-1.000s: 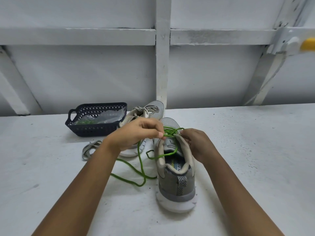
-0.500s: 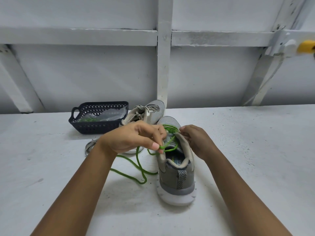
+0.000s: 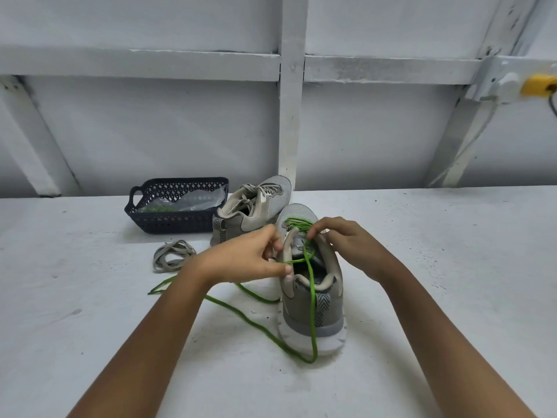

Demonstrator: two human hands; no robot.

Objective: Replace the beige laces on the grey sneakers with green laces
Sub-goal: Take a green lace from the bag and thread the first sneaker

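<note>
A grey sneaker point(image 3: 313, 315) stands heel toward me in the middle of the white table. A green lace point(image 3: 312, 285) is threaded across its front eyelets; one length runs back over the heel and loops onto the table. My left hand point(image 3: 244, 257) pinches the green lace at the shoe's left collar. At the right eyelets my right hand point(image 3: 346, 242) pinches the lace with curled fingers. The second grey sneaker point(image 3: 256, 209) lies tilted behind, unlaced. A removed beige lace point(image 3: 171, 257) lies bundled to the left.
A dark plastic basket point(image 3: 156, 220) at the back left holds a clear bag with green laces inside. A white framed wall point(image 3: 289, 116) rises behind the table. The white table point(image 3: 452, 267) spreads to both sides.
The green lace has been pulled further through; a long length now hangs over the heel onto the table. My left hand moved down to the shoe's left collar. The beige lace is uncovered.
</note>
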